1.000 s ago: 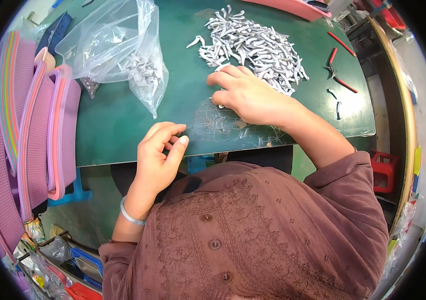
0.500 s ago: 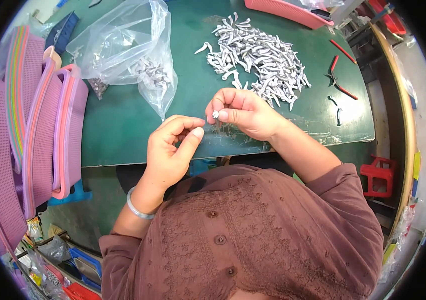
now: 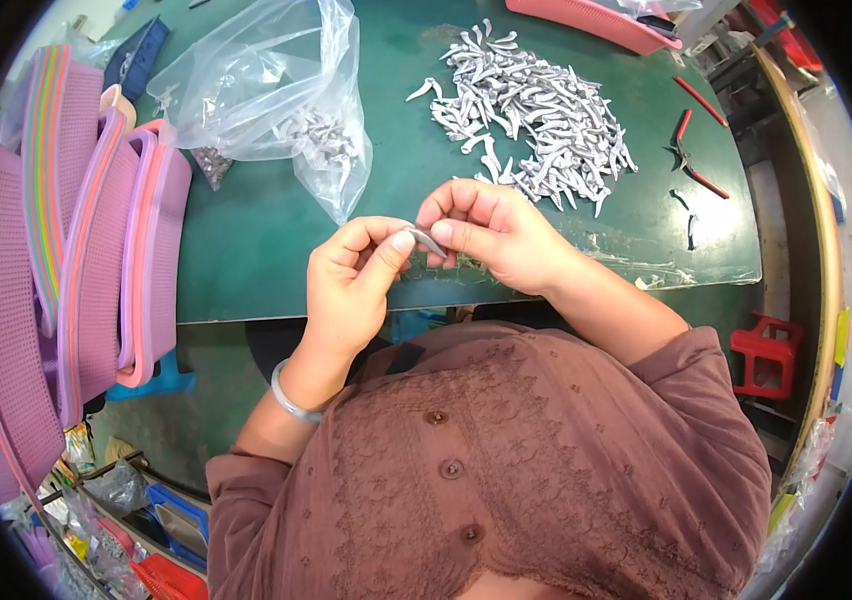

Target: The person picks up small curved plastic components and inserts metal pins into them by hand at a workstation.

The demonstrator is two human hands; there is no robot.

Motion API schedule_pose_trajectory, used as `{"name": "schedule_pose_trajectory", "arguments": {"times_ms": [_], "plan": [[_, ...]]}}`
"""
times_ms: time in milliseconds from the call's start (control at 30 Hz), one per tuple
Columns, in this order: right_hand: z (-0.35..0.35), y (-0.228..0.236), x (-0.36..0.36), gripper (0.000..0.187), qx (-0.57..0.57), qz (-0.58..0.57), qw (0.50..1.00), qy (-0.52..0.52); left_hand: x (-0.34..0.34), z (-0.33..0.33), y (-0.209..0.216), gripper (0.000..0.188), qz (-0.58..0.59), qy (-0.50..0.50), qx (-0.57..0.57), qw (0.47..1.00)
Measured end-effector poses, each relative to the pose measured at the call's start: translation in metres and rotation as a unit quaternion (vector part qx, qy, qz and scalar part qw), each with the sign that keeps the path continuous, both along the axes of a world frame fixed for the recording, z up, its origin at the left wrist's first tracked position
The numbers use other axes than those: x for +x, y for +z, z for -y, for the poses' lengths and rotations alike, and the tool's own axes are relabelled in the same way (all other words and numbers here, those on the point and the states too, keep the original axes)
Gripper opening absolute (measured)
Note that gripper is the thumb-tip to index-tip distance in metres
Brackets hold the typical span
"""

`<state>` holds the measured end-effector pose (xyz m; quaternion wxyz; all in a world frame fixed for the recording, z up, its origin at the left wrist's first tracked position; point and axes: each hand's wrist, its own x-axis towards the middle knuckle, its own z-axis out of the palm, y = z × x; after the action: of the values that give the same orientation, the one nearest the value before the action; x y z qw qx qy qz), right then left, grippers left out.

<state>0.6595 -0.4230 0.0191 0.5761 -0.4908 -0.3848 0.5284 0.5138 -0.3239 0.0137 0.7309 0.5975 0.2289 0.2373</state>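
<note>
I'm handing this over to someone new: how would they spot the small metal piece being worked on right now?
Start at the green table and find its near edge, where the left hand and right hand meet. The small silver metal piece is pinched between their fingertips, the only one lifted clear of the pile of silver pieces beyond.

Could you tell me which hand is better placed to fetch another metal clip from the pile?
Probably the right hand: it sits just below the pile of clips, while the left hand is nearer the plastic bag.
</note>
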Motion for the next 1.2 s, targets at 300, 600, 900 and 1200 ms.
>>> {"name": "schedule_pose_trajectory", "arguments": {"times_ms": [300,600,900,1200], "plan": [[0.004,-0.003,-0.001,0.02,-0.036,-0.199,0.979,-0.005,-0.001,-0.002,-0.011,0.014,0.015,0.02,-0.11,0.994],[0.008,-0.002,-0.011,0.025,0.014,0.045,0.997,-0.069,-0.002,0.001,-0.016,0.02,0.085,-0.017,-0.174,0.981],[0.021,-0.006,0.021,0.021,0.014,0.251,0.952,-0.173,-0.001,-0.006,-0.026,0.018,0.123,-0.049,-0.311,0.941],[0.017,-0.007,0.043,0.007,0.063,0.655,0.729,-0.191,0.0,-0.007,-0.025,0.021,0.1,-0.046,-0.315,0.943]]}}
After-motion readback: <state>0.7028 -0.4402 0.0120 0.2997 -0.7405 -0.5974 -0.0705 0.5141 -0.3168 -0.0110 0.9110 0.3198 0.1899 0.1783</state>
